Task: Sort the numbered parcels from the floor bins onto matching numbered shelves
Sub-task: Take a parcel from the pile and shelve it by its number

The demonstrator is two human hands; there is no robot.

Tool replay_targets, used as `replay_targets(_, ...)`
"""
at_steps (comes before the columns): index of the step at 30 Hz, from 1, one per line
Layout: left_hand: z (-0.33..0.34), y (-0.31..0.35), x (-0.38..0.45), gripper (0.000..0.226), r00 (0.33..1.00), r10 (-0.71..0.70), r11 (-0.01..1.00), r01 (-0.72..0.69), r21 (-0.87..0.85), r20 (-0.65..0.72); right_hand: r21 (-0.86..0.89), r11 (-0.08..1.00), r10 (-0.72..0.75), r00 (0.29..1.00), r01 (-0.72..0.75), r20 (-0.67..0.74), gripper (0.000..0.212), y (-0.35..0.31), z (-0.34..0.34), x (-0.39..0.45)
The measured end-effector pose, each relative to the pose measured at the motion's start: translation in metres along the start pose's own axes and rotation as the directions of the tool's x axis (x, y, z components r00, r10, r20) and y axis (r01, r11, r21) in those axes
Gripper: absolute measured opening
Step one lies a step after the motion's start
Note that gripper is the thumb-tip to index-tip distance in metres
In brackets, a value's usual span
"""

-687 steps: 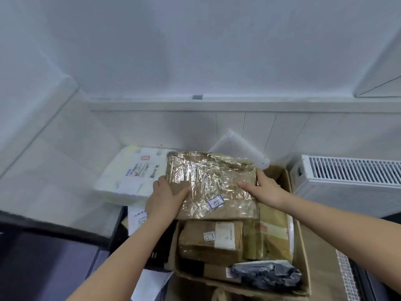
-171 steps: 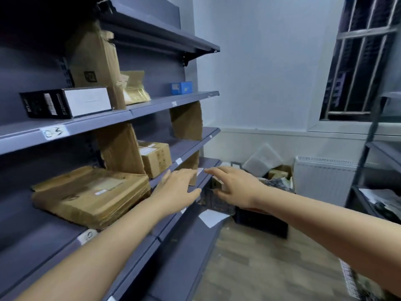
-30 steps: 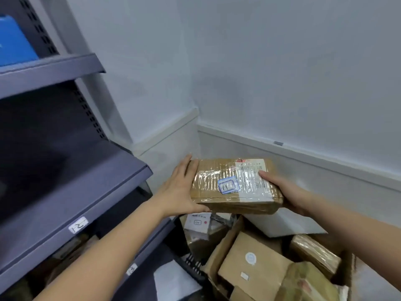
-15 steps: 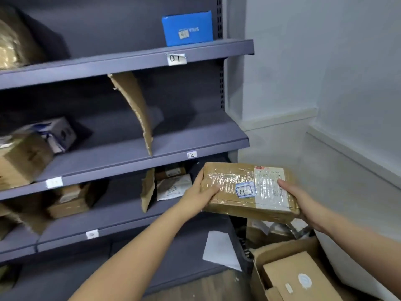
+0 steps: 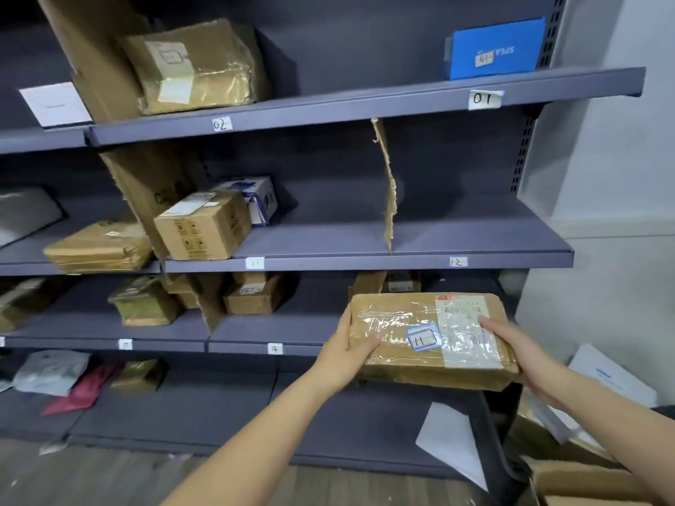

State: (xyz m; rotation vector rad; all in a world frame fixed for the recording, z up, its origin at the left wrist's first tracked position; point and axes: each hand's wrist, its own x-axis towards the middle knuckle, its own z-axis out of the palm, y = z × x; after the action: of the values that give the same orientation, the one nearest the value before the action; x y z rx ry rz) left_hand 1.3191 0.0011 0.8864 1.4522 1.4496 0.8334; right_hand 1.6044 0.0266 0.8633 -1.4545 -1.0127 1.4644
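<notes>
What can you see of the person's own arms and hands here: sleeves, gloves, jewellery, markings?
Both forearms are bare as far as the frame shows; no sleeve edge is in view. The left hand and the right hand wear no gloves. No watch, bracelet or ring shows on either wrist or on the visible fingers. No markings or tattoos are visible.

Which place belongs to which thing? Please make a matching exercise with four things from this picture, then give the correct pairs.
Things:
1. blue box
2. parcel marked 11
3. red pouch
4. white-and-blue box

Places:
A. bottom shelf, at the left
B. shelf section labelled 01
C. behind a brown carton, shelf section labelled 11
D. held between left hand and right hand

Pairs: 1-B, 2-D, 3-A, 4-C
</notes>
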Motion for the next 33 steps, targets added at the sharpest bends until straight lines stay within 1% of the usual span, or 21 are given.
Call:
replay_targets(3,-0.042,-0.009,-0.01,0.069,0.998,0.003,1.0,-0.002,0.004,-0.055,0.041,0.999,0.007,1.0,-0.007,0.008,0.044,-0.009,0.048,0.001)
replay_targets(4,-0.056,-0.013,-0.011,0.07,0.997,0.0,1.0,0.0,0.007,-0.071,0.042,0.999,0.015,1.0,-0.015,-0.006,0.04,-0.011,0.063,0.002)
replay_targets(9,-0.126,-0.026,-0.012,0.074,0.993,-0.004,0.999,0.008,0.035,-0.114,0.022,1.0,-0.017,0.997,0.019,-0.069,0.036,-0.026,0.136,0.005)
replay_targets(11,-0.149,-0.028,-0.009,0.072,0.991,-0.011,0.999,0.016,0.035,-0.132,0.041,0.997,-0.066,0.994,0.069,-0.084,0.041,-0.03,0.162,0.006)
replay_targets(13,-0.168,-0.03,-0.003,0.067,0.986,-0.041,0.999,0.043,0.013,-0.163,0.04,0.992,-0.112,0.989,0.116,-0.098,0.061,-0.035,0.183,0.01)
replay_targets(14,-0.176,-0.03,0.001,0.062,0.982,-0.056,0.998,0.056,-0.003,-0.181,0.045,0.991,-0.119,0.987,0.125,-0.105,0.066,-0.038,0.193,0.012)
replay_targets(17,-0.198,-0.026,0.014,0.042,0.965,-0.068,0.998,0.065,-0.022,-0.251,0.067,0.985,-0.149,0.976,0.161,-0.158,0.056,-0.052,0.216,0.019)
replay_targets(19,-0.214,-0.018,0.028,0.035,0.955,-0.045,0.999,0.045,-0.007,-0.292,0.046,0.985,-0.154,0.971,0.165,-0.184,0.062,-0.065,0.229,0.028)
replay_targets(20,-0.223,-0.015,0.038,0.035,0.952,-0.021,1.0,0.023,0.002,-0.305,0.026,0.985,-0.164,0.968,0.172,-0.189,0.061,-0.073,0.235,0.033)
replay_targets(21,-0.231,-0.011,0.048,0.038,0.95,0.001,1.0,0.0,0.004,-0.312,0.002,0.982,-0.184,0.964,0.188,-0.192,0.056,-0.081,0.24,0.039)
replay_targets(23,-0.246,-0.002,0.071,0.042,0.945,0.02,0.999,-0.028,-0.02,-0.327,-0.03,0.972,-0.234,0.954,0.233,-0.187,0.037,-0.098,0.253,0.051)
replay_targets(25,-0.257,0.008,0.096,0.036,0.939,0.016,0.999,-0.033,-0.043,-0.343,-0.066,0.962,-0.274,0.943,0.266,-0.192,0.032,-0.113,0.26,0.07)
replay_targets(28,-0.266,0.02,0.135,0.036,0.939,-0.008,0.997,-0.018,-0.073,-0.343,-0.097,0.951,-0.309,0.919,0.294,-0.246,0.036,-0.134,0.265,0.104)
replay_targets(32,-0.266,0.025,0.185,0.046,0.957,-0.055,0.995,0.03,-0.093,-0.283,-0.152,0.953,-0.296,0.912,0.262,-0.283,0.058,-0.159,0.264,0.155)
replay_targets(33,-0.266,0.024,0.197,0.047,0.962,-0.064,0.994,0.039,-0.1,-0.265,-0.166,0.954,-0.288,0.916,0.25,-0.28,0.06,-0.164,0.264,0.167)
